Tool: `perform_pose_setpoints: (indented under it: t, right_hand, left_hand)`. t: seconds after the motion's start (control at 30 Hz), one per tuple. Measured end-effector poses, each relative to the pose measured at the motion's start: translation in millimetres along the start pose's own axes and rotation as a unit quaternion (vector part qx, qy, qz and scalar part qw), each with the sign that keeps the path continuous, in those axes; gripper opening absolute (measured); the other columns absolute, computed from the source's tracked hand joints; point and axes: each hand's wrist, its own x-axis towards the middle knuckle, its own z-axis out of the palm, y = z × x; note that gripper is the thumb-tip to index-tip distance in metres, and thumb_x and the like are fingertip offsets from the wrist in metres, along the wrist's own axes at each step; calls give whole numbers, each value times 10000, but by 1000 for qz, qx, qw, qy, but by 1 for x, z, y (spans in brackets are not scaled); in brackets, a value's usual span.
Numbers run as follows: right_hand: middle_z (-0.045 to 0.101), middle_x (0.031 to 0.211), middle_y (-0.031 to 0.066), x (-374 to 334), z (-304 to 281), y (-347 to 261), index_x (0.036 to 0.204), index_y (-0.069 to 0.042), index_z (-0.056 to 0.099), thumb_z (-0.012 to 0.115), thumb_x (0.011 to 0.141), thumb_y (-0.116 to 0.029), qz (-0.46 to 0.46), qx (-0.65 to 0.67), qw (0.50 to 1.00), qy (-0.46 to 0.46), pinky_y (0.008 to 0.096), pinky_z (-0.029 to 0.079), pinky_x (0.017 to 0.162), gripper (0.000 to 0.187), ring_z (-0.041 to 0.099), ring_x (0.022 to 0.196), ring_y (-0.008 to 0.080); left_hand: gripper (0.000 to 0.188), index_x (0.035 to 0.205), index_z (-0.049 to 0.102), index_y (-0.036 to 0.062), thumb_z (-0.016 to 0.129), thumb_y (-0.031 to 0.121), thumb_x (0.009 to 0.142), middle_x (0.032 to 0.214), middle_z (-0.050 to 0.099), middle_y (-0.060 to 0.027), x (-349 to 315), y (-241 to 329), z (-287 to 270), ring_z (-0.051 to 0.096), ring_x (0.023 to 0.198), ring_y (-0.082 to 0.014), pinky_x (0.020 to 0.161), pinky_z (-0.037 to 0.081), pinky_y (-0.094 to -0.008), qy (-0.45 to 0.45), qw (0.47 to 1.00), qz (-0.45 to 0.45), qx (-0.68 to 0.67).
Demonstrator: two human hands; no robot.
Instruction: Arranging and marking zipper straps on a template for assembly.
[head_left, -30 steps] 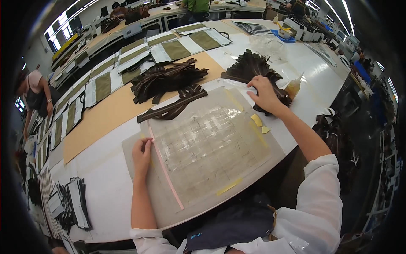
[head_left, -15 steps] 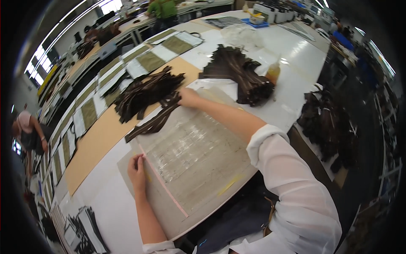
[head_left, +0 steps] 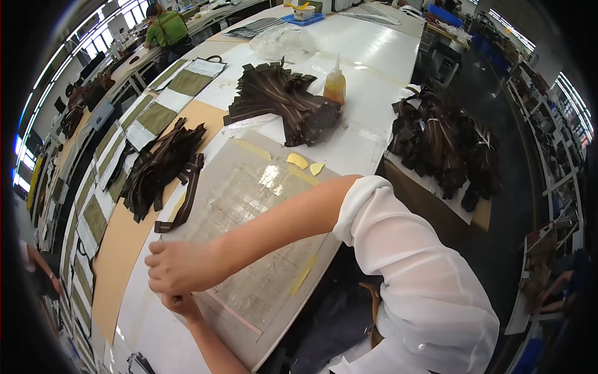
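My right hand (head_left: 187,265) is closed in a loose fist over the left edge of a greyish board (head_left: 327,218) with a clear sheet on it. What it grips, if anything, is hidden. Just under it, my left hand (head_left: 180,305) is closed too, mostly covered by the right one, and I cannot see what its fingers hold. A pink strip (head_left: 233,310) runs along the board near my left wrist. Beyond my hands, a dark brown striped band (head_left: 187,202) lies over the board's far left edge, beside a loose pile of such bands (head_left: 163,165).
A fanned brown bundle (head_left: 280,100), a bottle of amber liquid (head_left: 335,84) and yellow pieces (head_left: 298,161) stand or lie beyond the board. Tied brown bundles (head_left: 442,143) rest at the right. Olive-and-white panels (head_left: 156,118) line the left. A person in green (head_left: 167,30) sits far back.
My right hand has come back from the brown bands to my left hand, across the board. The view has turned to the right.
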Motion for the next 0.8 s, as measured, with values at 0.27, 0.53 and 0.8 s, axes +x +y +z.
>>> perform_pose_setpoints:
  t: [0.27,0.53,0.8]
  right_hand:
    - [653,819,93,-86,-88,71,951,-52,610,715,923,-122,381,238,893,22,363,490,699,128,662,786,200]
    - [622,831,15,-152,-117,82,1076,-29,624,694,977,-112,586,444,677,15,250,502,592,147,611,625,88]
    - [597,988,37,-156,-96,87,1329,-21,531,666,944,-13,542,552,634,0,263,545,739,408,627,802,105]
  left_hand:
    - [193,869,634,19,655,142,1016,657,572,11,47,69,-17,515,538,-65,522,380,-222,-288,885,-311,-195]
    - [134,1026,670,-7,687,118,982,838,671,-15,62,70,-59,636,761,-94,703,502,-253,-329,848,-385,-153]
    - [271,1223,635,12,684,115,978,1074,688,-8,53,69,-64,607,978,-81,848,455,-229,-242,864,-415,-152]
